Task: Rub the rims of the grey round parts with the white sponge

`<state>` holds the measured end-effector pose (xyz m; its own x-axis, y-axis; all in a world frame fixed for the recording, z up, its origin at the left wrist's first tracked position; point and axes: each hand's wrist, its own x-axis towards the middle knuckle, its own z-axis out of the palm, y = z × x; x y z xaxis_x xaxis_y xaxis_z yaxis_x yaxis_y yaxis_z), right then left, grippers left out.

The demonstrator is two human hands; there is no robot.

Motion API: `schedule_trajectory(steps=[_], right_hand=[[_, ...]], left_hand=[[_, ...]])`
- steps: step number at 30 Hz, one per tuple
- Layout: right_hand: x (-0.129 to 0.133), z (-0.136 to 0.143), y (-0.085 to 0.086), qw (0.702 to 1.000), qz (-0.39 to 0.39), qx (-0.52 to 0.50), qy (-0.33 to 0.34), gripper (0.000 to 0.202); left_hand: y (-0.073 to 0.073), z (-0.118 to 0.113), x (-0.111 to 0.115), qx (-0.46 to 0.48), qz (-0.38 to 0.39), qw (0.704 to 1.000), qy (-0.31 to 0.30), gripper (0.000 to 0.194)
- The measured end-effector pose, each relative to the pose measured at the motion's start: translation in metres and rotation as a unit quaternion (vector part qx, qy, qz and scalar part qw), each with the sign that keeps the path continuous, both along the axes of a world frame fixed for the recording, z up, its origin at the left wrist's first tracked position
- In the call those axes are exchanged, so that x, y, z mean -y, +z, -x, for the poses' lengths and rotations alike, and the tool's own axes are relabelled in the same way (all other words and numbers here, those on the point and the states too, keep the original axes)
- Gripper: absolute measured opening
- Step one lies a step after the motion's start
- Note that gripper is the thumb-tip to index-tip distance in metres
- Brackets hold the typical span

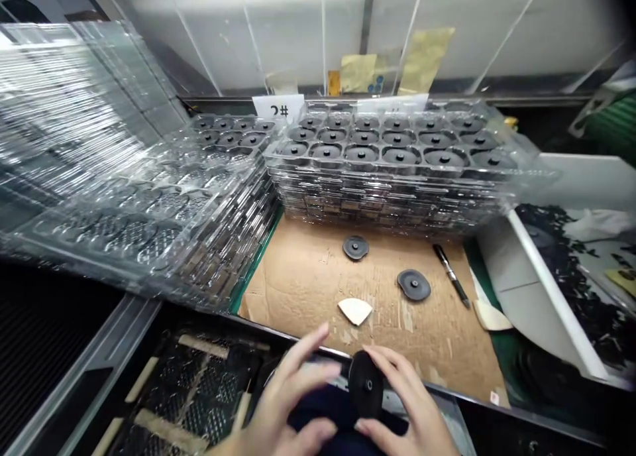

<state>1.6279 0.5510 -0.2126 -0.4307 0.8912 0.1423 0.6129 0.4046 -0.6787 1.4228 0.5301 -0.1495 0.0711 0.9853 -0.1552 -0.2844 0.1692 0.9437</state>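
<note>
A sheet of torn brown cardboard [348, 290] covers the middle of the desk [501, 356], whose green mat shows along the cardboard's edges; behind it runs a pale wall with clear panels and yellowed notes taped on. At the back of the cardboard stands a tall stack of clear blister trays [397, 177], the top tray's round pockets each filled with a black disc with a centre hub. A paper label marked "2#" [279, 108] stands just behind it. To the left a second stack of clear trays [163, 217] leans out over the desk edge; its nearer pockets look empty, and a few at the far end hold black discs. On the cardboard lie two loose black discs [356, 247] [413, 285], a cream wedge-shaped scrap [356, 310] and, to the right, a black pen [451, 274]. A white bin [546, 290] at the right holds dark scraps. At the near edge, the right hand [412, 409] pinches a black disc [366, 384] on edge between thumb and fingers, closed around it. The left hand [285, 396] is half open, fingers spread, fingertips just beside the disc; whether it touches it cannot be told.
</note>
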Motion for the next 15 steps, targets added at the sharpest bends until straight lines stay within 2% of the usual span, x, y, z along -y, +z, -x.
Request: schedule_trajectory(steps=[4, 6, 10, 15], right_hand=[[-0.011, 0.009, 0.005, 0.997, 0.052, -0.053, -0.025, 0.065], [-0.021, 0.013, 0.009, 0.996, 0.053, -0.065, -0.019, 0.063], [-0.040, 0.019, 0.010, 0.994, 0.053, -0.098, 0.014, 0.064], [-0.050, 0.029, 0.007, 0.989, 0.096, -0.109, 0.028, 0.068]], left_hand=[[-0.028, -0.021, -0.025, 0.105, 0.142, 0.979, -0.098, 0.051], [-0.032, -0.025, -0.033, 0.131, 0.154, 0.975, -0.090, 0.053], [-0.030, -0.023, -0.045, 0.201, 0.202, 0.957, -0.056, 0.072], [-0.032, -0.017, -0.056, 0.225, 0.253, 0.941, -0.017, 0.063]])
